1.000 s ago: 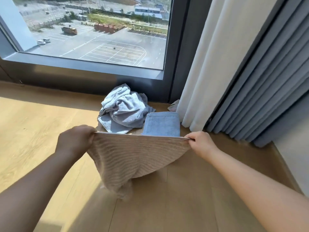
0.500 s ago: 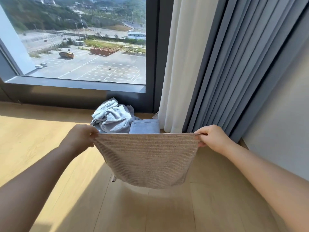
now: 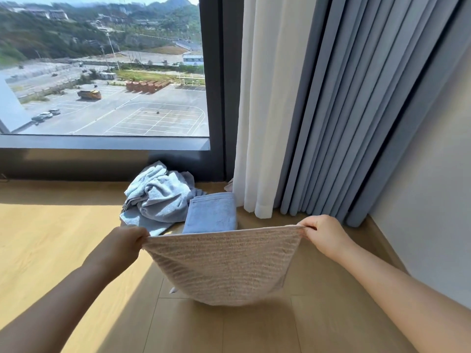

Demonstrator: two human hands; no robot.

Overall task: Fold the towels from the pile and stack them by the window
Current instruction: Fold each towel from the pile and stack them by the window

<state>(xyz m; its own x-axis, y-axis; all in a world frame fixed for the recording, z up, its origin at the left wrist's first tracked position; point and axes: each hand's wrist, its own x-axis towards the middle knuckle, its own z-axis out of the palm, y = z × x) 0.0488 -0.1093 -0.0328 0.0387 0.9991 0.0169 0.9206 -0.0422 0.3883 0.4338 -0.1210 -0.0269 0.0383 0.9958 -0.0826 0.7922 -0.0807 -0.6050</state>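
- The left hand and the right hand each pinch a top corner of a beige ribbed towel, held stretched between them above the wooden floor.
- A small white tag shows at its lower left edge, too small to read.
- Just beyond the hands lies a folded blue towel, right beside a crumpled pile of pale blue towels under the window.

Sunlight stripes the pale wood floor below the upper-left window, while a white curtain and grey-blue drapes hang at right.
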